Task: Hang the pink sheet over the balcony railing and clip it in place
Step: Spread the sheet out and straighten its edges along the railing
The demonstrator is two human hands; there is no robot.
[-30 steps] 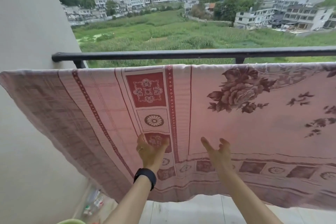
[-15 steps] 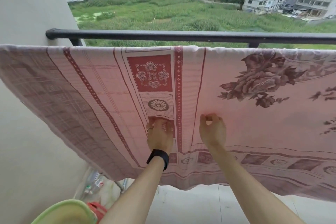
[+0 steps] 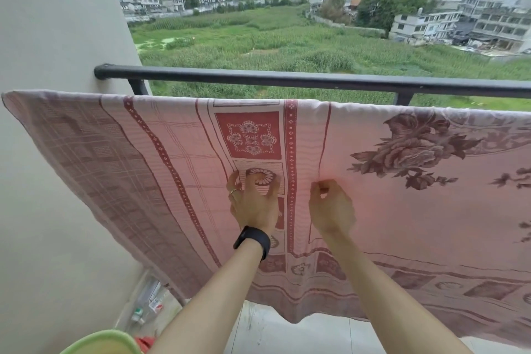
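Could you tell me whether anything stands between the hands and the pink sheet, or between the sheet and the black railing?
Nothing visible does. The left hand and right hand touch the pink sheet directly. Its top edge sits just short of the black railing, with only open air between; its support is hidden.

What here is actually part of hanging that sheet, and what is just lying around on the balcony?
Part of the job:
pink sheet, hanging just below the black railing
left hand and right hand, fingers curled on the sheet
no clips show

Lying about:
green basin at the bottom edge
bottles and packets on the floor in the corner
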